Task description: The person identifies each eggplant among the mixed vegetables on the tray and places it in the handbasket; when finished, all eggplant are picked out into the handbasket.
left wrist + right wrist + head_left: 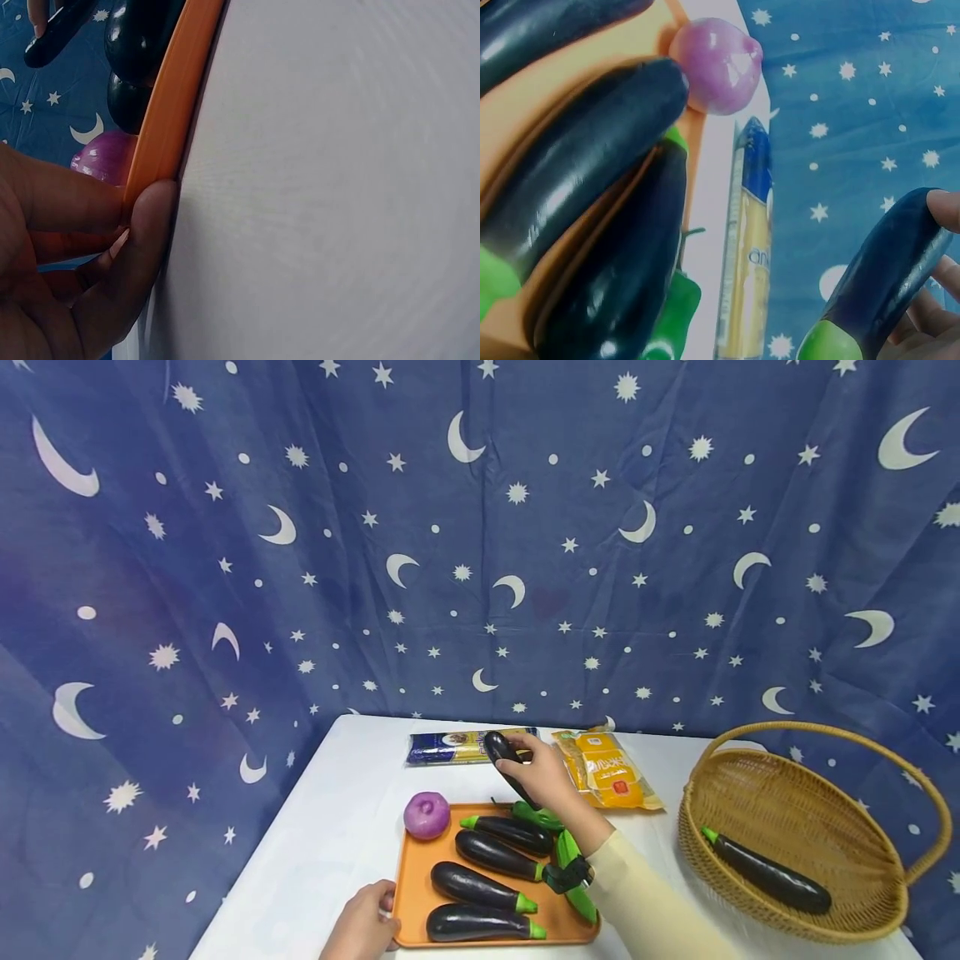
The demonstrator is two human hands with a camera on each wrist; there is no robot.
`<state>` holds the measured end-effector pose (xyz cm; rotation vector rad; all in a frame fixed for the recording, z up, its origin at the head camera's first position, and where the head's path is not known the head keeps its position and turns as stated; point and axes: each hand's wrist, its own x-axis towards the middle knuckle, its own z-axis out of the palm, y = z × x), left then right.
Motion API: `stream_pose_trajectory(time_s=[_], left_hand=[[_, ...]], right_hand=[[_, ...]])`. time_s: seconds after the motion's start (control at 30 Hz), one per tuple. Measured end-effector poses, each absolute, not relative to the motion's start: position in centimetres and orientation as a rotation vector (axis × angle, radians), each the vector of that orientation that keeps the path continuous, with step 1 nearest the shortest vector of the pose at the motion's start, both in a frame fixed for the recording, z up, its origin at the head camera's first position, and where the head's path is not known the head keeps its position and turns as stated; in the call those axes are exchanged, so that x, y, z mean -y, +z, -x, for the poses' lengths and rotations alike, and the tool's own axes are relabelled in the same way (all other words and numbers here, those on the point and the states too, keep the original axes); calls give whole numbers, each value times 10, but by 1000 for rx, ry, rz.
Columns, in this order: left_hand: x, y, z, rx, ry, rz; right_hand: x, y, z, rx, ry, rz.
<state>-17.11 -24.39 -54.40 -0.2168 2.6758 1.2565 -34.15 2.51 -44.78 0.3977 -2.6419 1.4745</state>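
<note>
My right hand [546, 775] holds a dark eggplant [497, 747] above the far edge of the orange tray [411, 893]. Its green stem end [831, 343] points down in the right wrist view. At the tray's near left corner, my left hand [363, 920] pinches the rim [166, 112] between thumb and fingers. Several eggplants [480, 883] lie side by side on the tray, stems mostly to the right. A purple onion [427, 816] sits at the far left corner. Along the right side are a green pepper [534, 814] and a long green vegetable [579, 893], partly covered by my right wrist.
A wicker basket [802, 785] with a tall handle stands at the right, one eggplant [772, 872] inside. Behind the tray lie a blue and yellow pasta pack [446, 749] and an orange-yellow bag [613, 770]. A blue curtain [525, 568] hangs behind the white table [322, 827].
</note>
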Motion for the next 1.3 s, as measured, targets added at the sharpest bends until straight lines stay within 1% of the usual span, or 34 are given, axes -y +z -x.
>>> stream_pose_trajectory(time_s=[0.33,0.87,1.3], left_hand=[[242,-543,173,-2656,1239,216],[241,-544,175,-2657,1222,226],[242,-544,178,-2628,1201,233]], right_hand=[[-43,-443,344,2627,1512,-287],[-79,-423,338,2596,1568,-227],[-96,-420,333,2571,1563,-214]])
